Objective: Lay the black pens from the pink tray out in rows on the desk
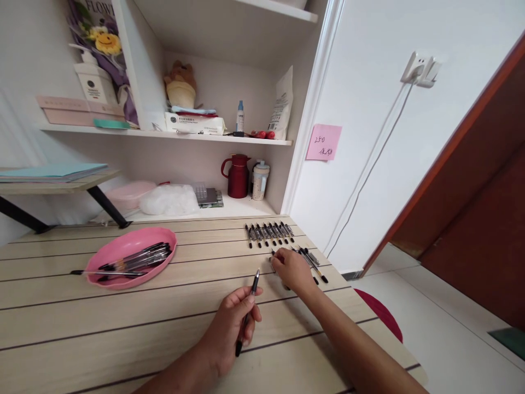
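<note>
My left hand [235, 323] is closed around a black pen [255, 282], whose bare tip points up and away from me. To its right, my right hand [293, 268] reaches down with its fingers pinched together among a group of black pens and small dark parts [315, 260] on the table. Whatever those fingertips grip is hidden by the hand. Beyond it lies a neat row of short dark pen parts, probably caps with clips [268, 234], side by side. At the left, a pink oval dish [96, 257] holds several pens with clear barrels [139, 260], one sticking out over the rim.
The striped wooden table [164, 339] ends at a right edge beside the floor. Behind it, a white shelf unit [246, 208] carries a red jug [238, 176], a pale bottle [260, 181] and a plastic bag [169, 200]. A small raised stand [77, 183] is at the back left.
</note>
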Demonstrator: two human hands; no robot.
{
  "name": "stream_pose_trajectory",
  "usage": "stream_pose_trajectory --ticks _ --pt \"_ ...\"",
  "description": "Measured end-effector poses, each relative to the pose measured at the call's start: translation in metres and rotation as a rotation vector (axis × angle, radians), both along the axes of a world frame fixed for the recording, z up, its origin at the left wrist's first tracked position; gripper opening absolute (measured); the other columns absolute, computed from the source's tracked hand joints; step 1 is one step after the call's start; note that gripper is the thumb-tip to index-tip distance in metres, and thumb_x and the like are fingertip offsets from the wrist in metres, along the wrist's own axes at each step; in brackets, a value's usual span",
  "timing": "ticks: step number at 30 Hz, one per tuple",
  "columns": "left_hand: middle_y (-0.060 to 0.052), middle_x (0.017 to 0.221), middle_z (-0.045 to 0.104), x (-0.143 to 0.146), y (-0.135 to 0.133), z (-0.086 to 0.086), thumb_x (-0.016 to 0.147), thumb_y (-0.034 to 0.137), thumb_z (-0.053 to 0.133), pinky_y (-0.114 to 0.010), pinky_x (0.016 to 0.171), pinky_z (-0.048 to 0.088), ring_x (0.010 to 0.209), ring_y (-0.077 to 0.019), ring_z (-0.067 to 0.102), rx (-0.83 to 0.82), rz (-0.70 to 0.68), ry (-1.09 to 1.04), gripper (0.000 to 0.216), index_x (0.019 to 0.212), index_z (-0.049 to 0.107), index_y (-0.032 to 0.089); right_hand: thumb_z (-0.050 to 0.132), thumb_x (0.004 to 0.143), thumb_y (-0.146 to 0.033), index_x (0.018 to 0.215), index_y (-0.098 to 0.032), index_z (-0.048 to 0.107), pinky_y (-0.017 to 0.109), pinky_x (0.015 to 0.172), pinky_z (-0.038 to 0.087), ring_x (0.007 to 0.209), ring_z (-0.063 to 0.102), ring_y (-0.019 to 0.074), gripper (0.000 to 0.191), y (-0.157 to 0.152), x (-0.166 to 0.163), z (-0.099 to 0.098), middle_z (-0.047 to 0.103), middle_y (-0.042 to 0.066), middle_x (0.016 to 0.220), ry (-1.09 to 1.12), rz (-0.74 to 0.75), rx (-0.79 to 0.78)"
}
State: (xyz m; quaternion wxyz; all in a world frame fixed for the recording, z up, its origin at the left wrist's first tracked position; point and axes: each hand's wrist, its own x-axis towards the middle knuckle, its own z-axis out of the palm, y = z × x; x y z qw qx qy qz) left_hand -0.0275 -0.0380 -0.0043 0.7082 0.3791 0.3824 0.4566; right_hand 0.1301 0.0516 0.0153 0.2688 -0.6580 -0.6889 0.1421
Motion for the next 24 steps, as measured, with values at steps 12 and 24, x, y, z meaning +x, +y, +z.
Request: stream_pose_trajectory --ticks 12,24 --pt "0.005 0.062 0.048 0.004 -0.001 0.002 0.077 0.032 0.048 -0.015 0.032 0.017 0.032 -0.0008 0.030 0.020 0.025 0.030 0.016 0.087 0.047 0.019 0.065 0.058 -0.045 0.058 -0.016 0.047 0.020 0.046 0.029 0.042 0.046 0.0072 0.035 -0.035 -0.041 0.001 0.052 -0.003 0.043 1.039 0.183 -0.364" --pt "0.005 0.061 0.049 0.002 0.000 0.000 0.078 0.035 0.046 -0.016 0.031 0.015 0.030 -0.0006 0.029 0.022 0.012 0.008 0.019 0.087 0.047 0.018 0.065 0.062 -0.044 0.061 -0.013 0.052 0.022 0.050 0.035 0.044 0.048 0.0073 0.034 -0.033 -0.037 -0.004 0.054 -0.002 0.052 1.260 0.322 -0.361"
